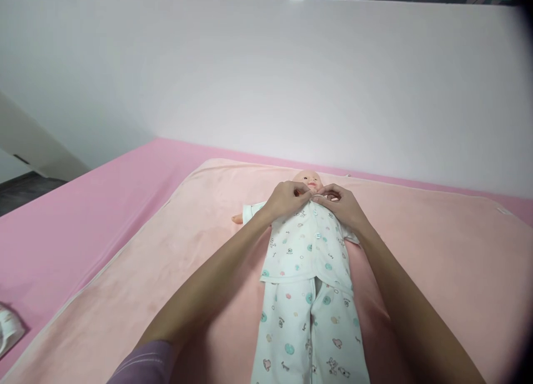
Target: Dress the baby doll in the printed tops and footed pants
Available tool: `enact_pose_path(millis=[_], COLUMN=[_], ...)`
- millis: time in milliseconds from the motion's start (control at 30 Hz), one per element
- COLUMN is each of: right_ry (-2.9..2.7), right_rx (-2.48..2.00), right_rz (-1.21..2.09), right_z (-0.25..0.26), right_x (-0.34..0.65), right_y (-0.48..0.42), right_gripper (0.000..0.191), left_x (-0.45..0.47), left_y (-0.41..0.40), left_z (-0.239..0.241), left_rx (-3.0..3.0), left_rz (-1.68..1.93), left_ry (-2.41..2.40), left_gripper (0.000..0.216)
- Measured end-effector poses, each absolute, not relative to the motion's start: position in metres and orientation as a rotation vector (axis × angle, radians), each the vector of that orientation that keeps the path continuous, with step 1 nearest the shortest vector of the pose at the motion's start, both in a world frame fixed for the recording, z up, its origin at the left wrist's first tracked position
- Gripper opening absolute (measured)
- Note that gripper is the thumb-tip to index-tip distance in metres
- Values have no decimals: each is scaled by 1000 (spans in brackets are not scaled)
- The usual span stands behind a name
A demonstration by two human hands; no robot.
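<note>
A baby doll lies on its back, head away from me, dressed in a white printed shirt and matching trousers. Buttons run down the shirt's front. At the doll's neck, my left hand pinches the shirt collar from the left side. My right hand pinches the collar from the right, its fingertips close to those of the left. Both hands are closed on the cloth. One doll hand pokes out of the left sleeve. Whatever lies between my fingertips is too small to make out.
Under the doll spreads a light pink blanket on a brighter pink mat. A white wall rises behind the mat. At the lower left edge lies a partly visible white patterned item.
</note>
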State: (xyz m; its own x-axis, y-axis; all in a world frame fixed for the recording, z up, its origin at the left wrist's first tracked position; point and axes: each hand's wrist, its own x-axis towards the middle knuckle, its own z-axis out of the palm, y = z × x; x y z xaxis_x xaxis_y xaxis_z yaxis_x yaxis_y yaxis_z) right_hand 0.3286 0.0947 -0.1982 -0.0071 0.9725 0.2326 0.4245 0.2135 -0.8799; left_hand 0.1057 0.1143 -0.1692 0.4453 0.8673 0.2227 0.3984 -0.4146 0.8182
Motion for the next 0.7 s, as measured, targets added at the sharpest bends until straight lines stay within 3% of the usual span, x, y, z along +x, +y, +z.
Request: enact_pose_path(millis=[700], right_ry=[-1551], right_rx=[-1320], right_rz=[1172], right_z=[-195], right_x=[341], right_y=[97], right_gripper=[47], left_x=[113], left_y=[116], left_z=[-193], left_rx=[1845], left_rz=[1005], left_ry=[1010], left_gripper=[31])
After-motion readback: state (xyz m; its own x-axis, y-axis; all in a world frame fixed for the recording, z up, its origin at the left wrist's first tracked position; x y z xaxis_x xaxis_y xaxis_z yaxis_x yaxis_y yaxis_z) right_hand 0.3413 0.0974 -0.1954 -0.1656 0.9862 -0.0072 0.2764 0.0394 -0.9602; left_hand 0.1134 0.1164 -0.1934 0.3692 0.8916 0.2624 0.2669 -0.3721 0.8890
